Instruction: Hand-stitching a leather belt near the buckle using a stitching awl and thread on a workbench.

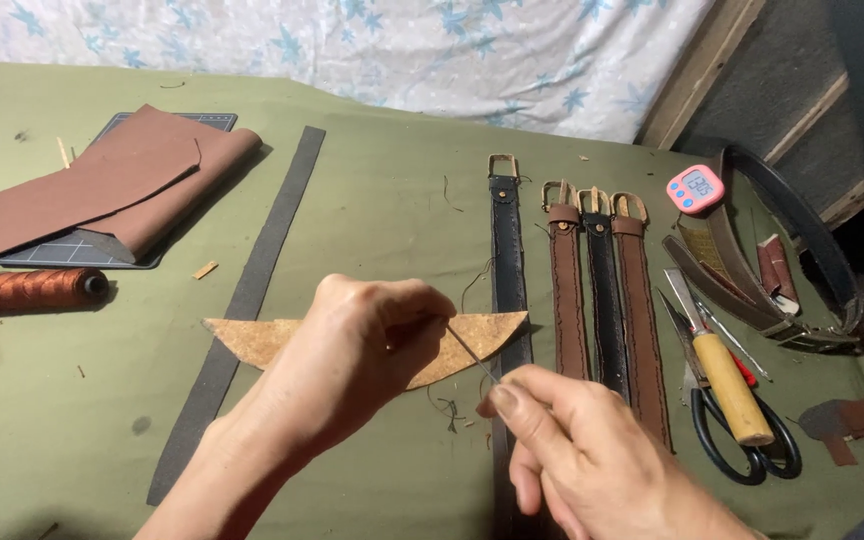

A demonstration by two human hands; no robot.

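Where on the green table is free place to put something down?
Free: between the dark strip and the black belt, above the tan piece; also left of the strip, below the thread spool. Crowded: right side, around the scissors.

Left hand (352, 365) hides mid part of tan leather piece (472, 340). Needle (472, 355) tip too thin to tell. Right hand (592, 460) cut off by btm edge; covers black belt (507, 260) lower end.

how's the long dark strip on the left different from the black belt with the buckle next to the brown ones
The dark strip is plain grey-black with no hardware; the black belt has a metal buckle at its far end. The dark strip lies slanted across the green table, while the black belt runs straight toward the person. The dark strip lies fully in view; the black belt passes under the tan piece and the hands. Both are long, narrow and flat.
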